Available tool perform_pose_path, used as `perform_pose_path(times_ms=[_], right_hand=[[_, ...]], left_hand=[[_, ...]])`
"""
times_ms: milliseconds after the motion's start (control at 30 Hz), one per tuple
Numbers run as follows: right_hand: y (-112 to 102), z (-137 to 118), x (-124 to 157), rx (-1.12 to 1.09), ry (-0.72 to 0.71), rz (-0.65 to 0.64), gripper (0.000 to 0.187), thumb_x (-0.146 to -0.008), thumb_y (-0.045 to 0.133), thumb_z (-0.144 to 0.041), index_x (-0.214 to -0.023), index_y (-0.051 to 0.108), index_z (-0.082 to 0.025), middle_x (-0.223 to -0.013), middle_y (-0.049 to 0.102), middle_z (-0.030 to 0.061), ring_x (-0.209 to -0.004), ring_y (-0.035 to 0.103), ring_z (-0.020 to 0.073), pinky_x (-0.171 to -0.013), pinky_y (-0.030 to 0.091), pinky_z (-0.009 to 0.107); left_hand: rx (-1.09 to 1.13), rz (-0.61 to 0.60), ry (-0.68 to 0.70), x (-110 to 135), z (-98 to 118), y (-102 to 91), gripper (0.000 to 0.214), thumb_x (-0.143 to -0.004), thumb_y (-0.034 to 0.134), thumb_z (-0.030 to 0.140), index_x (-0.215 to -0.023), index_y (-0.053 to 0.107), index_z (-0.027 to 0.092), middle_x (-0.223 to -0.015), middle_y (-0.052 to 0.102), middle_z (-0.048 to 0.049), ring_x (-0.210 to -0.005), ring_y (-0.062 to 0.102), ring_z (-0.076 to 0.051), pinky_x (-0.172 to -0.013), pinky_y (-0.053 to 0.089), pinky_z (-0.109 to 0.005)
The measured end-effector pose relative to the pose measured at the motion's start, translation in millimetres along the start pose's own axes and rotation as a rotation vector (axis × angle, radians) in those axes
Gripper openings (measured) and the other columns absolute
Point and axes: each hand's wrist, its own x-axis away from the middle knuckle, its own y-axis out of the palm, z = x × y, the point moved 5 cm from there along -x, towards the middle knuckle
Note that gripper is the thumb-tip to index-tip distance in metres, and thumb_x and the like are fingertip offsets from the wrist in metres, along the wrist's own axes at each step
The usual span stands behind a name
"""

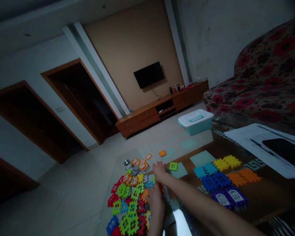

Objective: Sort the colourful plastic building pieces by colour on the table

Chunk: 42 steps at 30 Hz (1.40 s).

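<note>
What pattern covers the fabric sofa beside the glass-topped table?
The fabric sofa shows large red flowers on a dark ground; head view.

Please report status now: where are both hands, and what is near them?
Left hand on interlocking plastic pieces, grip unclear. Right hand at pile's edge, grip unclear. Green piece on teal card just beyond.

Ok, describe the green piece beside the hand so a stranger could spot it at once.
On the glass-topped table, look beside the right hand for a pale teal square card. The lime-green interlocking plastic piece lies alone on that card, apart from the big multicoloured heap.
</note>
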Motion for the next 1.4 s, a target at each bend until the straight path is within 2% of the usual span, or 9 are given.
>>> perform_pose_path(times_ms=[133,233,433,533,633,833,1200,1267,1400], right_hand=[[-32,31,19,-0.045,-0.04,0.034,0.06,-0.067,0.072,-0.02,-0.125,0.054,-0.016,-0.122,0.058,0.0166,-0.113,0.054,0.0309,-0.089,0.046,0.04],[-68,81,55,-0.044,-0.177,0.136,0.057,-0.072,0.066,-0.02,-0.127,0.052,-0.016,-0.119,0.056,0.015,-0.111,0.051,0.0285,-0.09,0.045,0.038],[-122,238,153,0.075,-0.122,0.263,0.057,-0.073,0.05,-0.003,-0.129,0.054,-0.016,-0.114,0.054,0.0137,-0.107,0.048,0.027,-0.091,0.043,0.039],[-127,304,189,0.089,-0.066,0.247,0.066,-0.069,0.052,0.0,-0.133,0.051,-0.016,-0.116,0.054,0.0136,-0.108,0.048,0.0268,-0.092,0.042,0.04],[-123,342,214,0.05,-0.087,0.174,0.072,-0.065,0.056,-0.001,-0.136,0.048,-0.015,-0.116,0.054,0.0132,-0.11,0.048,0.0271,-0.093,0.043,0.039],[-117,359,231,-0.01,-0.134,0.13,0.07,-0.068,0.057,-0.005,-0.136,0.047,-0.018,-0.12,0.052,0.0122,-0.111,0.048,0.0269,-0.096,0.042,0.04],[-93,349,219,-0.049,-0.236,0.106,0.058,-0.075,0.056,-0.005,-0.13,0.053,-0.023,-0.119,0.056,0.0105,-0.113,0.051,0.0253,-0.096,0.042,0.039],[-91,351,221,-0.057,-0.194,0.132,0.06,-0.074,0.059,-0.006,-0.131,0.052,-0.024,-0.121,0.055,0.0106,-0.115,0.051,0.0261,-0.097,0.042,0.04],[-87,366,228,-0.05,0.095,0.193,0.07,-0.067,0.066,-0.005,-0.134,0.05,-0.021,-0.118,0.056,0.0124,-0.113,0.054,0.0298,-0.096,0.044,0.042]], left_hand=[[-0.012,0.135,0.027,-3,-2,-5.3,0.048,-0.081,0.058,0.015,-0.128,0.049,0.014,-0.118,0.06,-0.016,-0.115,0.054,-0.031,-0.087,0.039,-0.04],[0.006,0.229,0.145,0,20,-15.0,0.04,-0.08,0.059,0.018,-0.119,0.053,0.017,-0.116,0.059,-0.0137,-0.111,0.053,-0.03,-0.086,0.037,-0.039],[0.149,0.233,0.504,41,139,-33.2,0.03,-0.081,0.053,0.014,-0.109,0.059,0.02,-0.115,0.06,-0.0095,-0.11,0.052,-0.025,-0.094,0.033,-0.037],[0.17,0.168,0.646,63,206,-26.2,0.029,-0.086,0.048,0.015,-0.111,0.06,0.021,-0.116,0.061,-0.0089,-0.112,0.052,-0.025,-0.096,0.032,-0.037],[0.153,0.121,0.75,75,258,-9.1,0.03,-0.088,0.046,0.017,-0.115,0.059,0.02,-0.116,0.062,-0.0095,-0.112,0.052,-0.026,-0.097,0.033,-0.041],[0.064,0.144,0.805,72,306,21.3,0.029,-0.09,0.042,0.014,-0.113,0.06,0.018,-0.112,0.062,-0.0109,-0.111,0.053,-0.027,-0.099,0.036,-0.045],[0.015,0.133,0.859,71,300,39.4,0.033,-0.085,0.046,0.012,-0.114,0.061,0.021,-0.117,0.062,-0.0084,-0.115,0.051,-0.027,-0.106,0.032,-0.053],[0.032,0.124,0.857,72,300,37.9,0.034,-0.086,0.043,0.011,-0.113,0.061,0.021,-0.117,0.062,-0.0093,-0.115,0.051,-0.027,-0.106,0.032,-0.053],[0.048,0.075,0.847,74,301,35.4,0.032,-0.086,0.042,0.012,-0.11,0.062,0.02,-0.114,0.062,-0.0112,-0.114,0.051,-0.028,-0.105,0.032,-0.053]])
